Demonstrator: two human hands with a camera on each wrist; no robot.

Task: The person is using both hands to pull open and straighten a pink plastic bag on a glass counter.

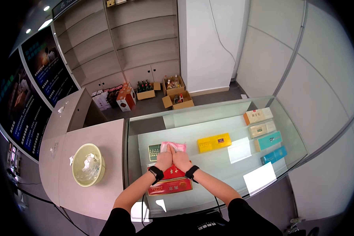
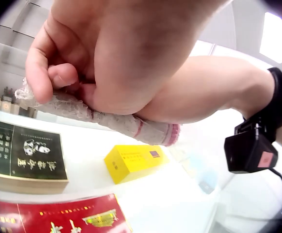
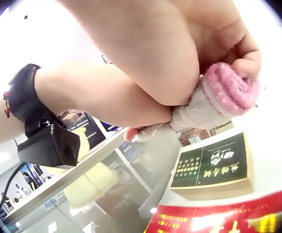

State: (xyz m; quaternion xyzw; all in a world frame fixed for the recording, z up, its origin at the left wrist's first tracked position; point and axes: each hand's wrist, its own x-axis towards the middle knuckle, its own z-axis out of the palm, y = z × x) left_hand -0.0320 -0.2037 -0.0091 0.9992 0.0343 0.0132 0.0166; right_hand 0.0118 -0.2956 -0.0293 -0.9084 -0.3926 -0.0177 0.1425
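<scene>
A pink and white cloth (image 1: 178, 146), rolled up lengthwise, is held over the glass counter. My left hand (image 1: 164, 160) grips one end and my right hand (image 1: 181, 160) the other, with the hands side by side. In the left wrist view, curled fingers hold the frayed white cloth roll (image 2: 126, 125). The right wrist view shows its pink coiled end (image 3: 233, 90) poking out by the fingers. Below the hands are a dark green box with a panda picture (image 3: 211, 162) and red boxes with gold lettering (image 1: 171, 187).
Inside the glass counter (image 1: 202, 188) lie a yellow box (image 1: 214, 142) and several cream, teal and blue boxes (image 1: 268, 141) at the right. A pale yellow basin (image 1: 100, 171) with crumpled waste stands on the left desk. Cartons of bottles (image 1: 145, 94) sit on the floor behind.
</scene>
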